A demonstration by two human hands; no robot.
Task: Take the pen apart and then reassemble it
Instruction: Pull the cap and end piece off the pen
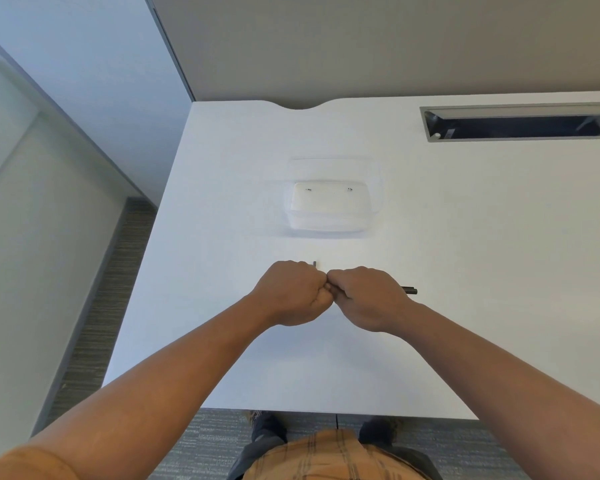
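Note:
Both my hands are closed into fists and meet knuckle to knuckle above the white table [430,341]. My right hand [368,297] grips a dark pen [409,290], whose end sticks out past the hand to the right. My left hand [291,292] is closed on the pen's other end, which the fingers hide. A small dark pen part [315,263] pokes up just above my left hand's knuckles; I cannot tell whether it is held or lies on the table.
A clear plastic container [333,195] stands on the table beyond my hands. A grey cable slot [520,121] is cut into the table at the back right. The table's left edge runs beside a glass partition.

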